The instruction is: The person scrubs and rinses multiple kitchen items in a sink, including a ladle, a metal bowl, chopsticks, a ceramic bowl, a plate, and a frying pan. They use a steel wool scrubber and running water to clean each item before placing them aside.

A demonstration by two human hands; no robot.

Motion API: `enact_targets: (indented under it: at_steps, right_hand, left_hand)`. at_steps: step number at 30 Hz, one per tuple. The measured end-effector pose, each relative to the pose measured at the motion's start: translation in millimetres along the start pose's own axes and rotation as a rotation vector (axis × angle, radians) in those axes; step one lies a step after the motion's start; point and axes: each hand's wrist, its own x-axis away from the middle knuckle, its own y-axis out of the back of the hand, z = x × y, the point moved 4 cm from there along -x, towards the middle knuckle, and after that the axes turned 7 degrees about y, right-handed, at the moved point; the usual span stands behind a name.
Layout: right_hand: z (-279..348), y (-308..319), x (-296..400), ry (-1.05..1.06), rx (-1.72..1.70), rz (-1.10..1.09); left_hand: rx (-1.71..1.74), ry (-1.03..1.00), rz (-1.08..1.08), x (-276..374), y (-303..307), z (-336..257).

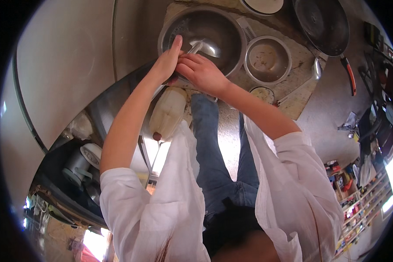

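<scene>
A shiny metal ladle (pixel 211 49) is tilted over a large steel basin (pixel 242 52), its bowl inside the rim. Both hands meet on its handle at the basin's near left edge. My left hand (pixel 168 64) wraps the handle from the left, thumb raised, its other fingers mostly hidden. From the right, my right hand (pixel 201 72) closes over the handle with bent fingers. The handle's far end shows below my left wrist. Just below the hands lies a pale plastic bottle (pixel 168 109) with a brown cap. A smaller metal bowl (pixel 268 59) with stained contents stands right of the basin.
A dark frying pan (pixel 324 26) with an orange-and-black handle lies at upper right. Near it, a long-handled metal utensil (pixel 298 86) rests on the stained board (pixel 301 104). A small round container (pixel 262 94) is by my right forearm. Metal pots (pixel 77 170) stand at lower left.
</scene>
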Motion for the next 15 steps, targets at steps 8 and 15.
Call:
enact_targets:
  at_steps: [8, 15]
  right_hand:
    - [-53, 9, 2, 0.13, 0.291, 0.36]
    - [-83, 59, 16, -0.533, 0.184, -0.309]
  left_hand:
    - [-0.001, 0.022, 0.031, 20, -20, 11]
    - [0.26, 0.097, 0.228, 10, -30, 23]
